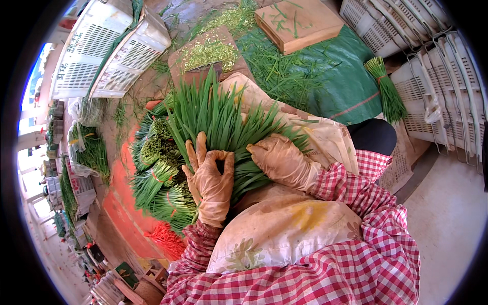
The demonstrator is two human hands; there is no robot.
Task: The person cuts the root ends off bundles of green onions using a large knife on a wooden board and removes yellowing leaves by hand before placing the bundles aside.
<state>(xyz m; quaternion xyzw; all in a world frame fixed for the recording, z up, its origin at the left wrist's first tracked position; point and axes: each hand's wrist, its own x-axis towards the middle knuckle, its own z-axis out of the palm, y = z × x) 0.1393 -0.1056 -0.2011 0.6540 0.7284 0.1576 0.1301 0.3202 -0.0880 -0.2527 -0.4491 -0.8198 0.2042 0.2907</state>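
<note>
Gloved hands (215,178) (282,160) amid leaves (216,119); lettered crate (86,48)

A green sheet (340,81) was spread on the floor (437,223), with a brown block (305,20) set at its far edge. White slatted crates (437,91) were stacked right of the sheet; leftward, a red mat (119,216) was laid and bright light (31,101) was admitted.

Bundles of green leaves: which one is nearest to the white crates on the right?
The bundle between the green sheet and those crates. It lies alone; the others, including the leaves at the left hand and right hand, are farther left.
</note>
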